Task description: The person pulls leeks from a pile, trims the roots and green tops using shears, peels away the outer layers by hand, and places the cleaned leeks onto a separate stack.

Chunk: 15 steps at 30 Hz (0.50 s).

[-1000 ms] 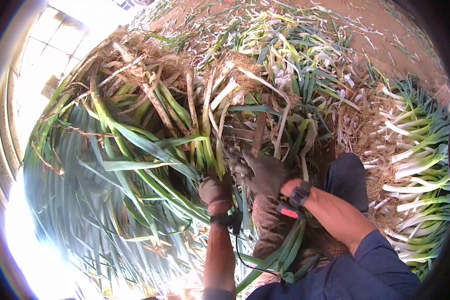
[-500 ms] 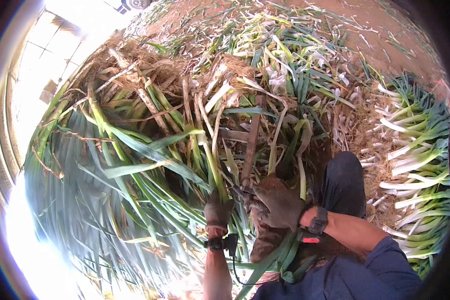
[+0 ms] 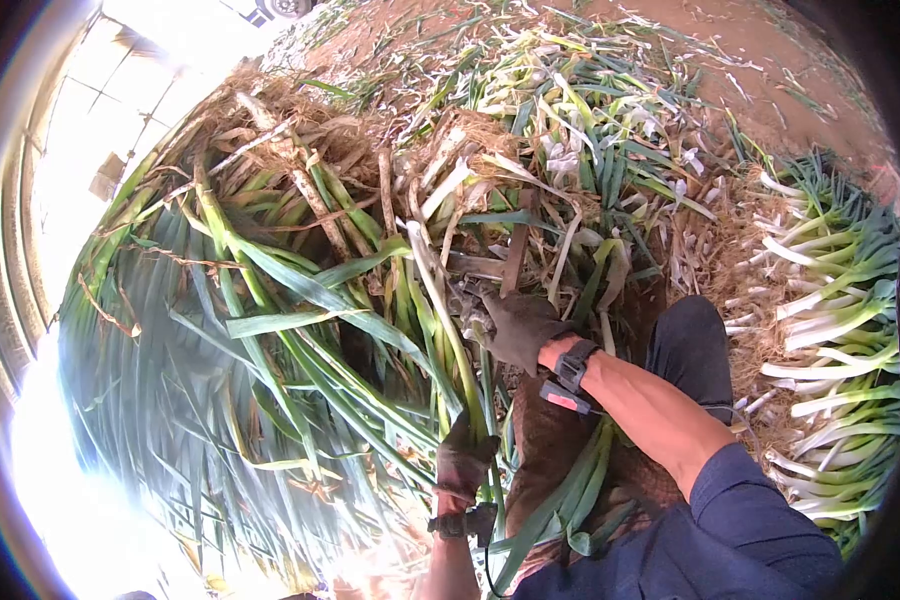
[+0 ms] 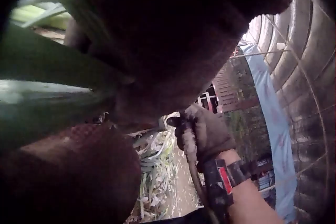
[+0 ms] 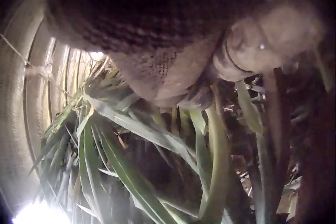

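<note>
My gloved left hand (image 3: 465, 460) grips a leek (image 3: 452, 330) by its green leaves, low in front of my body. The leek slants up and away, its pale end toward the heap. Up and right of that hand, my gloved right hand (image 3: 525, 332) holds a dirt-caked grey air gun (image 4: 189, 142), its hose (image 4: 197, 176) trailing down past the wrist. The air gun's tip lies beside the leek's stalk in the head view. In the right wrist view the glove (image 5: 157, 71) hides much of the grip; the left wrist view is mostly dark glove and leaves.
A big heap of untrimmed leeks (image 3: 220, 380) fills the left, roots at the far side. Stripped leaves (image 3: 590, 120) pile up beyond. Cleaned leeks (image 3: 820, 330) lie in a row at right. My knee (image 3: 690, 350) and a wooden bar (image 3: 517, 245) stand close by.
My left hand has drawn down toward my body and to the right, bringing the leek along. The right hand came down toward me, then went back up beside the stalk.
</note>
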Available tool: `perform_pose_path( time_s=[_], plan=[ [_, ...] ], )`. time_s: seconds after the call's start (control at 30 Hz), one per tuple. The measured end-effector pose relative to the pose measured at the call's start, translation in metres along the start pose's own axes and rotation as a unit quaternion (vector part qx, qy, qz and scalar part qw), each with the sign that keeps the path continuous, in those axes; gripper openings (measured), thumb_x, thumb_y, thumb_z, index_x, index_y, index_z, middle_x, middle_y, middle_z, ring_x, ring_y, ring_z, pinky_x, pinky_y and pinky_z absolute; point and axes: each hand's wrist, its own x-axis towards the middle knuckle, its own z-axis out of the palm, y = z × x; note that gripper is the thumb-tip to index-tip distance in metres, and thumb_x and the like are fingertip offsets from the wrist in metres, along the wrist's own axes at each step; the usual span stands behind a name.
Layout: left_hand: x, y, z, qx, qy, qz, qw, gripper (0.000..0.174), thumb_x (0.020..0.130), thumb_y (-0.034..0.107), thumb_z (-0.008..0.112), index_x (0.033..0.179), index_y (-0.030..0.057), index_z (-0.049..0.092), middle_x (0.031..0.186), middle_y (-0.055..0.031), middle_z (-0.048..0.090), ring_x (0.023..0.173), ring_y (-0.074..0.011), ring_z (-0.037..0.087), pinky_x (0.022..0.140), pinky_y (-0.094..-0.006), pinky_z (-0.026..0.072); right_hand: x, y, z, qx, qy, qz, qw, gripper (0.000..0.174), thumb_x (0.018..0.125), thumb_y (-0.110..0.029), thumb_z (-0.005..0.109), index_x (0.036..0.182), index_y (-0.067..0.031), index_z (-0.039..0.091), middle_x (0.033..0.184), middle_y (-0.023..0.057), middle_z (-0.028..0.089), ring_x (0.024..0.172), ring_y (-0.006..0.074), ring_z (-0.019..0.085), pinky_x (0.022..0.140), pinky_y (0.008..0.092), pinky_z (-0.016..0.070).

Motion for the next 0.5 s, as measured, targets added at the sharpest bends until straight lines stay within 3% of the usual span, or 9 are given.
perform_pose_path(
  time_s=[0.1,0.17,0.23,0.3,0.4,0.43,0.47,0.5],
  plan=[
    [-0.013,-0.033,0.018,-0.038,-0.031,-0.021,0.999,0.066,0.084,0.012,0.072,0.143,-0.0016,0.046,0.116,-0.0163,0.069,0.101,-0.0199,0.067,0.088,-0.0317,0.0531,-0.02,-0.003,-0.01,0.012,-0.017,-0.012,1.0,0.062,0.085,-0.033,0.064,0.136,-0.0009,0.049,0.088,0.0228,0.068,0.075,0.0415,0.067,0.066,0.0523,0.0526],
    [-0.03,-0.023,0.022,-0.061,-0.05,-0.098,0.992,0.066,0.085,0.012,0.071,0.144,-0.0006,0.046,0.117,-0.0161,0.069,0.103,-0.0202,0.067,0.088,-0.0314,0.0532,-0.037,-0.005,-0.012,0.022,-0.042,0.001,0.999,0.062,0.084,-0.032,0.066,0.135,-0.0024,0.048,0.093,0.0243,0.067,0.078,0.0429,0.067,0.068,0.053,0.0532],
    [-0.051,0.003,0.014,-0.044,-0.064,-0.082,0.994,0.066,0.085,0.016,0.07,0.145,0.0018,0.046,0.12,-0.0169,0.069,0.107,-0.0216,0.068,0.09,-0.0312,0.0536,-0.059,-0.013,-0.026,0.054,-0.093,0.006,0.994,0.063,0.083,-0.032,0.067,0.135,-0.0024,0.046,0.092,0.0246,0.066,0.082,0.0433,0.067,0.07,0.0525,0.0534],
    [-0.069,-0.011,0.02,-0.041,-0.066,-0.048,0.996,0.067,0.084,0.018,0.071,0.145,0.0024,0.047,0.122,-0.0174,0.068,0.108,-0.0223,0.068,0.09,-0.0316,0.0536,-0.083,-0.02,-0.042,0.043,-0.16,-0.018,0.986,0.065,0.083,-0.031,0.067,0.136,-0.0024,0.043,0.091,0.0258,0.065,0.089,0.0446,0.066,0.074,0.0535,0.0526],
    [-0.077,0.004,0.017,0.016,-0.098,-0.049,0.994,0.067,0.082,0.022,0.073,0.143,0.0043,0.05,0.124,-0.0183,0.067,0.109,-0.0236,0.068,0.092,-0.0325,0.0534,-0.1,0.001,-0.028,0.034,-0.103,-0.054,0.993,0.066,0.083,-0.032,0.067,0.135,-0.0013,0.043,0.089,0.0279,0.065,0.09,0.045,0.066,0.077,0.0549,0.0516],
    [-0.078,0.005,0.017,0.025,-0.115,-0.04,0.992,0.067,0.082,0.022,0.073,0.143,0.0049,0.051,0.124,-0.0183,0.067,0.109,-0.0246,0.068,0.092,-0.033,0.0534,-0.1,0.003,-0.04,0.099,-0.101,0.016,0.99,0.065,0.084,-0.035,0.066,0.135,-0.0011,0.044,0.095,0.0294,0.065,0.093,0.0448,0.065,0.08,0.0555,0.0506],
    [-0.078,0.006,0.017,0.035,-0.131,-0.031,0.99,0.067,0.082,0.023,0.074,0.143,0.0056,0.051,0.124,-0.0183,0.067,0.109,-0.0256,0.068,0.092,-0.0335,0.0535,-0.095,0.012,-0.043,0.081,-0.084,0.058,0.991,0.066,0.085,-0.037,0.066,0.136,-0.0013,0.044,0.098,0.0291,0.065,0.094,0.0449,0.065,0.08,0.0555,0.0506],
    [-0.071,-0.002,0.018,0.035,-0.114,0.047,0.992,0.067,0.083,0.029,0.075,0.142,0.0068,0.053,0.122,-0.0181,0.068,0.108,-0.03,0.068,0.092,-0.0373,0.0539,-0.088,0.023,-0.045,0.063,-0.067,0.1,0.991,0.066,0.086,-0.038,0.065,0.137,-0.0015,0.044,0.101,0.0288,0.065,0.095,0.045,0.065,0.08,0.0555,0.0506]
  ],
)
